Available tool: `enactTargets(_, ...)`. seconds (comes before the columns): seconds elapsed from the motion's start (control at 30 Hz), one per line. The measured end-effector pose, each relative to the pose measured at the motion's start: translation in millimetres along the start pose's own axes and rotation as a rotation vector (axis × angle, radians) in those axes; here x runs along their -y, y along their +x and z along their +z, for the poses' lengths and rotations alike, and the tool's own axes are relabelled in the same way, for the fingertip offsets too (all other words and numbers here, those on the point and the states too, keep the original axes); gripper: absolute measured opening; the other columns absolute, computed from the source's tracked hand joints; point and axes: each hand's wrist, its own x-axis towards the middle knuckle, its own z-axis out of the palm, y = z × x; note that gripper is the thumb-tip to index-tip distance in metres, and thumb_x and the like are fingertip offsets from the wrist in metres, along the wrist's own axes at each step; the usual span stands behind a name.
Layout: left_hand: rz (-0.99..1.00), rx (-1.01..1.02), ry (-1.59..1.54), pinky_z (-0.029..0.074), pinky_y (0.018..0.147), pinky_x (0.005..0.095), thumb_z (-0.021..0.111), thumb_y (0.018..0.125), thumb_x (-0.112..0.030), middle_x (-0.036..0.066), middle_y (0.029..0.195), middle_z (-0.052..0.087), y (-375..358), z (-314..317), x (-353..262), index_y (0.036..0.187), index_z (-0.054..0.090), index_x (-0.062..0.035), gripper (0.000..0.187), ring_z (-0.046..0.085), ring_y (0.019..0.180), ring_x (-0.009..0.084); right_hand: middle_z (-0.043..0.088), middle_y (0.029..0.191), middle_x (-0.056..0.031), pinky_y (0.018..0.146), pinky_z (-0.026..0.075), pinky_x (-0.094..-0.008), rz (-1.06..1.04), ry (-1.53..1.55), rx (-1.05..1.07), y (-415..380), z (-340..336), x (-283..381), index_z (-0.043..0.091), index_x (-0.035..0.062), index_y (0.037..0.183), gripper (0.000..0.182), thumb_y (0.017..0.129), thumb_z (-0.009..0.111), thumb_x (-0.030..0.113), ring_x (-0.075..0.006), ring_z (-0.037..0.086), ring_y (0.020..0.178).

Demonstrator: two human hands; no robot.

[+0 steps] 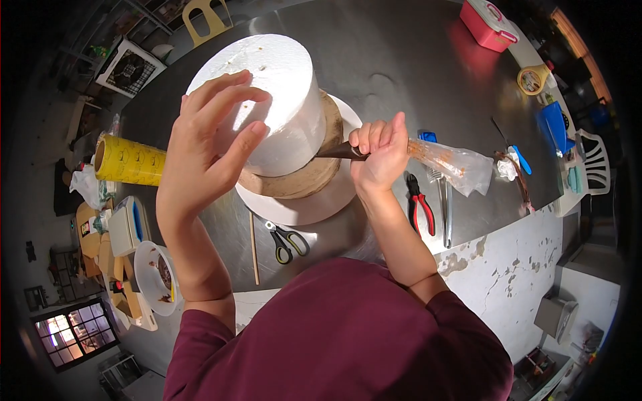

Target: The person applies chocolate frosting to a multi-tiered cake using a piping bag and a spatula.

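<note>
A tall white foam cylinder (287,87) stands on a round brown board (294,186), which rests on a larger white disc (287,212). My left hand (217,134) is over the cylinder's near left side, fingers spread and holding nothing. In my right hand (382,150) is a piping bag (455,164), gripped near its dark filled end. Its tip points left and meets the base of the cylinder, where it joins the brown board. The clear, twisted rear of the bag trails to the right.
Scissors (282,244), a thin stick (254,250), red-handled pliers (420,207) and a metal tool (447,214) lie near the front edge. A yellow roll (130,160) is at left. A pink box (487,27) sits at the back right, beside a tape roll (531,80).
</note>
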Motion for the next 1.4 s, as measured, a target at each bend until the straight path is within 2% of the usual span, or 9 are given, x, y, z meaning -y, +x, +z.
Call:
enactTargets(0.07,-0.012,0.004,-0.012,0.035,0.087,0.0359,0.06,0.071,-0.022,0.015,0.108,0.055,-0.5,-0.2,-0.3,0.093,0.061,-0.0068,0.027,0.05,0.101,0.0299,0.021,0.044,-0.0009,0.045,0.029,-0.029,0.001,0.006,-0.014,0.4,0.7,0.1,0.021,0.0133,0.051,0.047,0.09,0.038,0.032,-0.0141,0.025,0.041)
enactTargets(0.3,-0.051,0.035,-0.008,0.025,0.094,0.0495,0.059,0.072,-0.024,0.013,0.11,0.054,-1.5,-2.8,-1.4,0.095,0.06,-0.0086,0.028,0.049,0.106,0.0302,0.021,0.044,-0.0009,0.045,0.028,-0.0287,0.004,0.001,-0.042,2.4,2.5,1.2,0.021,0.0134,0.051,0.047,0.09,0.038,0.032,-0.0139,0.024,0.041)
enactTargets(0.4,-0.055,0.057,0.009,0.022,0.096,0.0508,0.057,0.072,-0.026,0.013,0.113,0.053,-2.2,-4.0,-0.6,0.096,0.06,-0.0078,0.03,0.046,0.11,0.0291,0.024,0.042,-0.0023,0.044,0.029,-0.0301,-0.003,0.033,-0.037,4.3,-0.6,0.1,0.022,0.0119,0.051,0.048,0.088,0.044,0.032,-0.0141,0.025,0.039)
enactTargets(0.47,-0.071,0.094,0.031,0.021,0.099,0.0485,0.053,0.073,-0.028,0.013,0.116,0.051,-1.9,-6.2,-1.4,0.097,0.06,-0.0052,0.033,0.043,0.114,0.0269,0.022,0.044,-0.0013,0.045,0.028,-0.0292,0.006,0.02,-0.036,3.8,0.8,0.9,0.021,0.0129,0.051,0.047,0.09,0.04,0.032,-0.0139,0.025,0.04)
enactTargets(0.67,-0.054,0.091,0.05,0.009,0.099,0.0578,0.052,0.071,-0.027,0.01,0.117,0.053,-2.4,-6.7,1.2,0.095,0.061,-0.0082,0.032,0.042,0.116,0.0284,0.02,0.044,-0.0007,0.045,0.028,-0.0286,0.011,0.01,-0.039,3.7,1.4,1.2,0.02,0.0135,0.05,0.047,0.09,0.037,0.032,-0.0139,0.024,0.041)
enactTargets(0.87,-0.067,0.097,0.056,0.006,0.099,0.0581,0.051,0.073,-0.03,0.01,0.117,0.053,-3.2,-7.5,1.3,0.094,0.061,-0.0088,0.032,0.04,0.118,0.0283,0.02,0.044,-0.0006,0.045,0.028,-0.0286,0.01,0.008,-0.044,3.8,0.9,1.1,0.02,0.0137,0.05,0.047,0.09,0.037,0.032,-0.0138,0.024,0.041)
enactTargets(0.97,-0.05,0.057,0.061,0.01,0.095,0.0618,0.054,0.076,-0.026,0.01,0.114,0.054,-3.7,-5.7,1.8,0.093,0.061,-0.0097,0.024,0.042,0.116,0.0311,0.02,0.044,-0.0005,0.045,0.028,-0.0286,0.014,0.013,-0.045,4.0,0.5,1.1,0.021,0.0136,0.05,0.047,0.09,0.037,0.032,-0.0137,0.024,0.041)
enactTargets(1.07,-0.062,0.023,0.054,0.008,0.095,0.0627,0.054,0.077,-0.027,0.009,0.113,0.055,-4.7,-2.9,4.4,0.09,0.061,-0.0096,0.023,0.043,0.115,0.0307,0.02,0.044,-0.0005,0.045,0.028,-0.0285,0.016,0.019,-0.043,4.2,0.4,0.9,0.021,0.0136,0.051,0.046,0.09,0.037,0.032,-0.0136,0.024,0.041)
enactTargets(1.4,-0.049,0.019,0.065,0.008,0.095,0.0635,0.059,0.073,-0.024,0.009,0.112,0.056,-4.1,-2.2,2.0,0.086,0.06,-0.009,0.02,0.043,0.116,0.031,0.02,0.044,-0.0005,0.044,0.028,-0.0285,0.019,0.02,-0.056,4.5,2.1,2.0,0.021,0.0138,0.05,0.047,0.09,0.038,0.031,-0.0136,0.024,0.04)
